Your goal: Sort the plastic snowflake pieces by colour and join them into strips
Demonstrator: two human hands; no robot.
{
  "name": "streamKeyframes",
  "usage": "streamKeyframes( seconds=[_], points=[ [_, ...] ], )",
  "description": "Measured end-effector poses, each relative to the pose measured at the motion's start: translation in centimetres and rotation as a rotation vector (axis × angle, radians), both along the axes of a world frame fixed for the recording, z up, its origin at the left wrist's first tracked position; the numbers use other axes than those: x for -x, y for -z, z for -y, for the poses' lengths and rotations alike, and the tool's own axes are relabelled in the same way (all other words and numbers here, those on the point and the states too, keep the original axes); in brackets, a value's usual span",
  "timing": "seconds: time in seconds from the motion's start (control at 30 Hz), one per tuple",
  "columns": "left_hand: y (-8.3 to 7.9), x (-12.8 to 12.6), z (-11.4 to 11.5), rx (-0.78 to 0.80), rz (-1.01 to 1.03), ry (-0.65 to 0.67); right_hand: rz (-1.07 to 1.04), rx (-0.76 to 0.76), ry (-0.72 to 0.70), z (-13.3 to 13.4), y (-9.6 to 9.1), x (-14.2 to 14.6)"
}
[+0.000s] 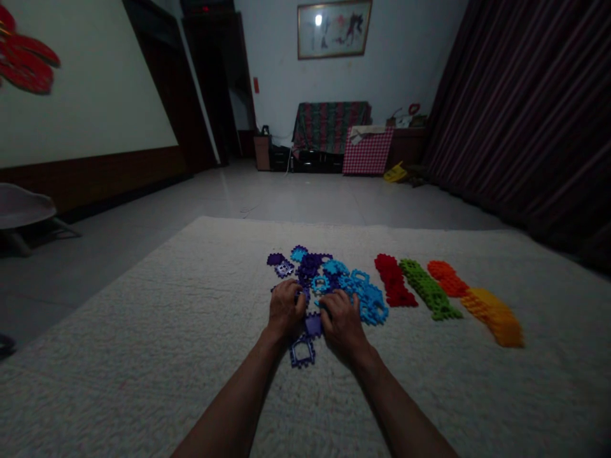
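A mixed heap of purple and blue plastic interlocking tiles with toothed edges lies on the mat in front of me. My left hand (286,306) is at the heap's near left side, its fingers curled on a purple tile (305,296). Just to the right, my right hand (342,317) has its fingers bent and a small part of a blue tile (317,304) shows at its thumb. Between my wrists lie a solid purple tile (314,325) and, nearer me, a purple frame tile (302,352). Overlapping blue tiles (370,299) spread beside my right hand.
Sorted rows of red tiles (395,282), green tiles (429,289), orange tiles (447,278) and yellow tiles (494,315) lie to the right on the cream mat (167,331). A chair (26,207) stands at the far left. A dark curtain (520,108) hangs at the right.
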State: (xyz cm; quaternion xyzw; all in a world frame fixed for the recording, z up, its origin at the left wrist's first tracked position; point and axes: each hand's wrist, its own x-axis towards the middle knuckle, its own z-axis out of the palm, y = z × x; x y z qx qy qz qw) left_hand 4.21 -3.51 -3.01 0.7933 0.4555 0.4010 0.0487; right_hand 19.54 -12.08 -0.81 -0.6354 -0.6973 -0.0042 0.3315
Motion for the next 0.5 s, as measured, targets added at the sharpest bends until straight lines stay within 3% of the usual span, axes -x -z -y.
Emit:
streamKeyframes(
  seconds=[0.13, 0.33, 0.5],
  points=[
    [-1.0, -0.5, -2.5, 0.021, 0.026, -0.038, -0.08, -0.114, 0.013, -0.2, 0.1, 0.0],
    [-4.4, -2.7, -9.8, 0.253, -0.215, -0.194, -0.151, -0.196, 0.007, -0.6, 0.5, -0.3],
    [-5.8, -4.5, -14.2, 0.388, -0.376, -0.28, -0.183, -0.2, 0.002, -0.6, 0.7, -0.4]
  ],
)
